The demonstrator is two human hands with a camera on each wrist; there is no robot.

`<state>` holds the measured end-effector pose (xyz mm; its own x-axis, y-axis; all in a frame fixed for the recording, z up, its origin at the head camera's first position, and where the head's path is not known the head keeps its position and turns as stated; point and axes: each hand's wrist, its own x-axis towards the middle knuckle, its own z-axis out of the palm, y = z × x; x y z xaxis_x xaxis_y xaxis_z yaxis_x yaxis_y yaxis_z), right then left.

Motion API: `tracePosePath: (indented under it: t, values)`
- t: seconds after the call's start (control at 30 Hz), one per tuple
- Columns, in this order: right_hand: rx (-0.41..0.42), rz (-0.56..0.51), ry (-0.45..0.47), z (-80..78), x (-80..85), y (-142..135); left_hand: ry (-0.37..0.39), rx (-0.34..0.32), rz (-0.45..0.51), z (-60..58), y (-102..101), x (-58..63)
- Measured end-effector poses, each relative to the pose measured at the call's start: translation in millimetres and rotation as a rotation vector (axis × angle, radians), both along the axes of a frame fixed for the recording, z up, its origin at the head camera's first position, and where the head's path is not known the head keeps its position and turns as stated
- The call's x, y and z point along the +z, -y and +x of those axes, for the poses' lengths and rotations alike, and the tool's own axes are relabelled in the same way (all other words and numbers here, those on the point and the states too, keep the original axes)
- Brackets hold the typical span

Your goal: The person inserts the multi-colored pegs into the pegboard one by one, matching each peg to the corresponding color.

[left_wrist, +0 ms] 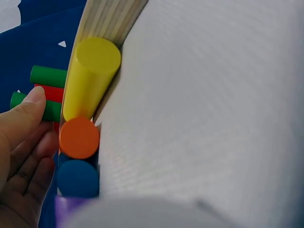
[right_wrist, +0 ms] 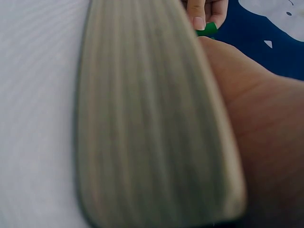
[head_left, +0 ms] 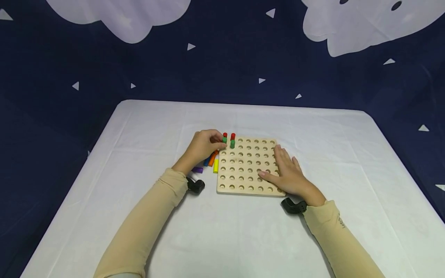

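Note:
A square wooden pegboard [head_left: 245,173] with rows of round holes lies flat on the table. Two red pegs [head_left: 233,136] stand upright at its far left corner, and a green peg [head_left: 232,144] stands in front of one of them. My left hand [head_left: 203,146] pinches a second green peg [left_wrist: 52,111] at the left edge, between thumb and fingers; its lower end is hidden in the head view. Along the right edge my right hand [head_left: 290,175] rests with fingers extended and the thumb over the holes.
Beside the board's left edge lie a yellow peg [left_wrist: 90,85], orange pegs [left_wrist: 79,138], blue pegs [left_wrist: 78,178] and a purple peg [head_left: 197,170]. A white cloth [head_left: 229,235] covers the table. Behind it hangs a dark blue backdrop [head_left: 222,65] with clouds.

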<state>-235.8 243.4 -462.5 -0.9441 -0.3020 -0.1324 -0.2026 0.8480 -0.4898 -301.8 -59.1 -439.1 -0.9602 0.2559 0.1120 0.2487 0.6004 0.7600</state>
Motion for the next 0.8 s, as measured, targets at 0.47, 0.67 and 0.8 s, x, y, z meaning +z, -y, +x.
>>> tracePosePath:
  t: [0.47, 0.67, 0.8]
  values:
    - [0.003, 0.001, -0.002, 0.2, 0.4, 1, 0.008, -0.052, -0.096, 2.4, -1, 2.3]
    - [0.006, 0.001, 0.003, 0.6, 1.0, 2, 0.069, -0.026, -0.048, 6.6, 10, 7.7]
    - [0.004, 0.006, 0.002, 0.2, 0.9, 0, 0.088, -0.01, 0.001, 12.5, 26, 17.9]
